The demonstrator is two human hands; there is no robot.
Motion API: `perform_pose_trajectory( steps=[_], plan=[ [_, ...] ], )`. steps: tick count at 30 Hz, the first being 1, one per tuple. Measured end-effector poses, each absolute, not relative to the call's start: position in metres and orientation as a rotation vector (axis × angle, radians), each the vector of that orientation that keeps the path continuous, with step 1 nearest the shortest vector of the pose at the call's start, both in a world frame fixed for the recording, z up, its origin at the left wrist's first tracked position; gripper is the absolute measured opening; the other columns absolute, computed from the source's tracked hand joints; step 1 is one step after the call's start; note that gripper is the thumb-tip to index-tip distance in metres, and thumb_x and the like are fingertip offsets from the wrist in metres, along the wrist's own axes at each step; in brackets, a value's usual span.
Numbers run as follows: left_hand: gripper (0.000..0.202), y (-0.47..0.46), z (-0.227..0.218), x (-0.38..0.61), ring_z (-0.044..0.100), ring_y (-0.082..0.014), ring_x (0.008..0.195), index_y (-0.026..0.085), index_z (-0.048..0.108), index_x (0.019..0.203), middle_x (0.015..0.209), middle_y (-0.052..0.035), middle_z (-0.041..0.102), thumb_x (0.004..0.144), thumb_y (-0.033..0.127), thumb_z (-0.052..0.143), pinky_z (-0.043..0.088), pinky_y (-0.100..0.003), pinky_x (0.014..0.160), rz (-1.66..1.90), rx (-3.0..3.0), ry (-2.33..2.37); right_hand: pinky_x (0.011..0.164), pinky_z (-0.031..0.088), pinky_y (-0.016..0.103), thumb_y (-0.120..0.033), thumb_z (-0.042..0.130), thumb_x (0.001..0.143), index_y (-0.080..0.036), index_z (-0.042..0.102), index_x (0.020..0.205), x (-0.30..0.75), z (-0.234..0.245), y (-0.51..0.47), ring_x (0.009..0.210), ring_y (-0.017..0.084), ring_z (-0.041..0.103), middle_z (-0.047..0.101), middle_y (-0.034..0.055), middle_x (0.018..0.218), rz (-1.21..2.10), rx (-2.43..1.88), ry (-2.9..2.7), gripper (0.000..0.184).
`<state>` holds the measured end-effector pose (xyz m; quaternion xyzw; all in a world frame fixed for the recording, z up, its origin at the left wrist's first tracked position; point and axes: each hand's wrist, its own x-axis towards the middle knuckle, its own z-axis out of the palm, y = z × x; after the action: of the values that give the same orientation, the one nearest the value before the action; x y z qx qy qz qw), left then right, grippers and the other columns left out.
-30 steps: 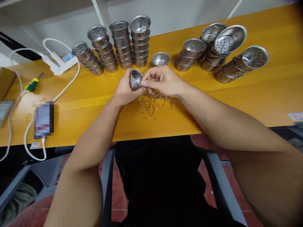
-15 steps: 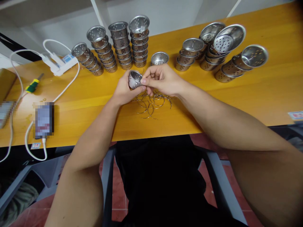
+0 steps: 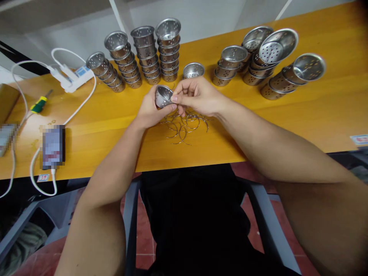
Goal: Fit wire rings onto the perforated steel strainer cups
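Note:
My left hand [image 3: 148,111] is wrapped round a small perforated metal cup [image 3: 163,97], which is tilted with its mouth toward the right. At the cup's right rim, my right hand [image 3: 198,96] pinches with thumb and forefinger. Whatever lies in that pinch is too small and hidden to make out; it may be a thin wire or the rim itself. Below both hands, several loose curved wires [image 3: 181,128] lie in a tangle on the table. A single perforated cup [image 3: 193,70] stands upright just behind my right hand.
Stacks of perforated cups [image 3: 169,50] line the back left of the wooden table [image 3: 201,153]. More stacks [image 3: 277,73] stand at the right, some leaning. On the left are a power strip [image 3: 76,78], a screwdriver [image 3: 39,104], a phone [image 3: 53,146] and white cables.
Almost nothing differs. Both hands keep the same grip on and at the cup, and the view has shifted only very slightly.

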<state>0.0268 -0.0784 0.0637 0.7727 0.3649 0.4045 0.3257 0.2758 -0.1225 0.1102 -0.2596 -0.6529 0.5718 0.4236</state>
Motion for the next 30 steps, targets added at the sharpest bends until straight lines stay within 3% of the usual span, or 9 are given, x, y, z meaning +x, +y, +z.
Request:
perform_pose_trajectory(
  steps=[5, 11, 15, 18, 22, 26, 30],
  plan=[
    [0.078, -0.079, 0.064, 0.027, 0.087, -0.0327, 0.112, 0.026, 0.075, 0.130, 0.118, -0.0079, 0.084, 0.083, 0.076, 0.113, 0.077, -0.057, 0.110, 1.071, 2.010, 0.952, 0.059, 0.069, 0.030, -0.073, 0.120, 0.083, -0.027, 0.077, 0.093, 0.276, 0.113, -0.125, 0.060, 0.017, 0.074, 0.081, 0.0003, 0.077, 1.456, -0.665, -1.620, 0.064],
    [0.077, -0.080, 0.065, 0.026, 0.087, -0.0336, 0.116, 0.027, 0.076, 0.133, 0.120, -0.0080, 0.084, 0.083, 0.070, 0.115, 0.076, -0.058, 0.115, 1.072, 2.006, 0.921, 0.061, 0.070, 0.030, -0.073, 0.120, 0.083, -0.026, 0.078, 0.094, 0.278, 0.112, -0.123, 0.061, 0.017, 0.073, 0.081, 0.0014, 0.079, 1.460, -0.649, -1.614, 0.064],
    [0.089, -0.074, 0.055, 0.030, 0.087, -0.0350, 0.122, 0.026, 0.073, 0.141, 0.130, -0.0107, 0.084, 0.082, 0.080, 0.112, 0.074, -0.059, 0.119, 1.098, 2.022, 0.922, 0.059, 0.067, 0.032, -0.072, 0.118, 0.087, -0.027, 0.079, 0.099, 0.279, 0.103, -0.118, 0.064, 0.017, 0.069, 0.079, 0.0017, 0.082, 1.371, -0.655, -1.648, 0.061],
    [0.100, -0.063, 0.045, 0.035, 0.085, -0.0363, 0.135, 0.028, 0.067, 0.152, 0.143, -0.0129, 0.082, 0.084, 0.092, 0.104, 0.072, -0.057, 0.125, 1.196, 2.034, 0.915, 0.060, 0.065, 0.032, -0.071, 0.118, 0.087, -0.030, 0.079, 0.113, 0.278, 0.093, -0.114, 0.071, 0.020, 0.067, 0.074, 0.0000, 0.087, 1.177, -0.687, -1.608, 0.062],
    [0.101, -0.054, 0.039, 0.034, 0.081, -0.0375, 0.149, 0.031, 0.061, 0.164, 0.156, -0.0155, 0.077, 0.092, 0.091, 0.098, 0.069, -0.053, 0.131, 1.270, 2.085, 0.946, 0.069, 0.068, 0.033, -0.074, 0.113, 0.093, -0.031, 0.080, 0.129, 0.277, 0.082, -0.112, 0.087, 0.024, 0.073, 0.075, 0.0047, 0.107, 0.943, -0.724, -1.648, 0.065],
    [0.096, -0.048, 0.034, 0.029, 0.082, -0.0382, 0.148, 0.030, 0.061, 0.164, 0.155, -0.0164, 0.077, 0.095, 0.083, 0.099, 0.069, -0.054, 0.132, 1.321, 2.091, 0.847, 0.081, 0.073, 0.035, -0.078, 0.103, 0.102, -0.030, 0.079, 0.151, 0.281, 0.080, -0.114, 0.103, 0.028, 0.081, 0.079, 0.0108, 0.132, 0.774, -0.780, -1.750, 0.072],
    [0.098, -0.033, 0.020, 0.025, 0.084, -0.0369, 0.144, 0.030, 0.058, 0.165, 0.153, -0.0151, 0.077, 0.096, 0.087, 0.096, 0.070, -0.054, 0.130, 1.370, 2.136, 0.762, 0.093, 0.079, 0.042, -0.087, 0.087, 0.111, -0.031, 0.076, 0.166, 0.286, 0.080, -0.112, 0.122, 0.034, 0.083, 0.079, 0.0145, 0.150, 0.590, -0.766, -1.920, 0.079]
  ],
)
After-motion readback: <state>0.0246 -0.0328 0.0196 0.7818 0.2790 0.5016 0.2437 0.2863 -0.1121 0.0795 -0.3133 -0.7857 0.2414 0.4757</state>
